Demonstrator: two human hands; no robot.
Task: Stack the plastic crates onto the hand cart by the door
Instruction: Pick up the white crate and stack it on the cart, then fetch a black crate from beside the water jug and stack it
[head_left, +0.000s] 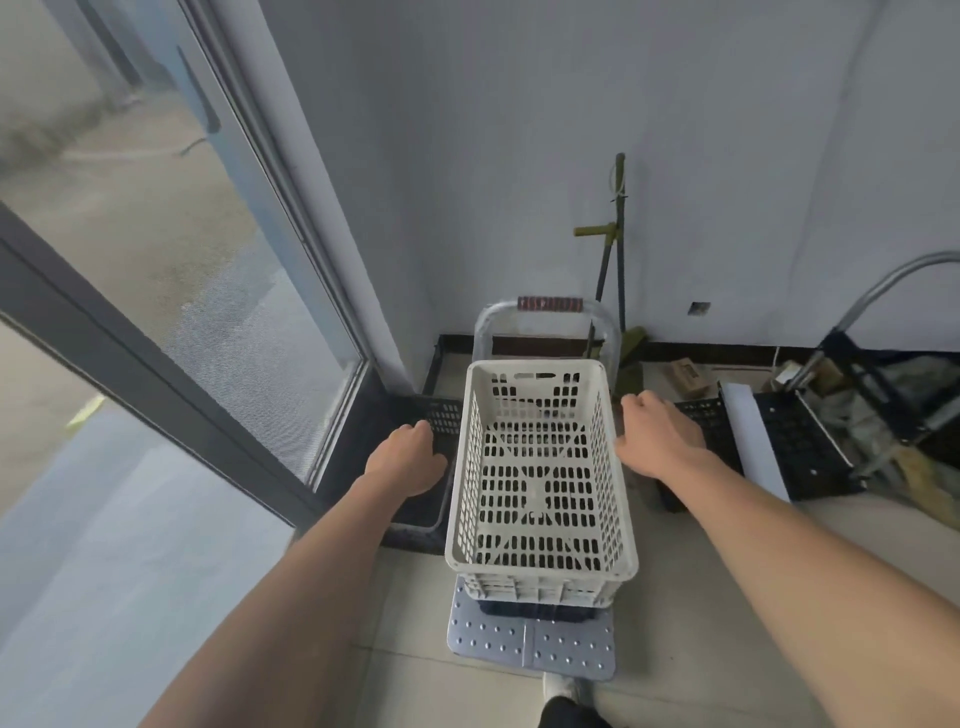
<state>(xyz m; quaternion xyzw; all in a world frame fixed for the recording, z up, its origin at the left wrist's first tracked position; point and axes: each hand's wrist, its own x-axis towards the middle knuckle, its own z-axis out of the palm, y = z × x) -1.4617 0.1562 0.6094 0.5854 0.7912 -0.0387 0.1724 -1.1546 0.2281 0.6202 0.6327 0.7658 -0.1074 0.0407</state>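
Note:
A white perforated plastic crate (540, 467) sits empty on top of the stack on the hand cart, whose grey studded platform (530, 644) shows below it. A dark crate (535, 613) lies under the white one. The cart's handle (550, 304) stands at the far end by the wall. My left hand (410, 457) hovers just left of the white crate with loosely curled fingers, holding nothing. My right hand (660, 436) is beside the crate's right rim, fingers apart, gripping nothing.
A black crate (421, 514) rests on the floor left of the cart, against the glass door frame (156, 384). Another black crate (800, 447) with a white board (753, 436) lies at the right, beside a second cart's metal handle (883, 291). A mop (618, 234) leans on the wall.

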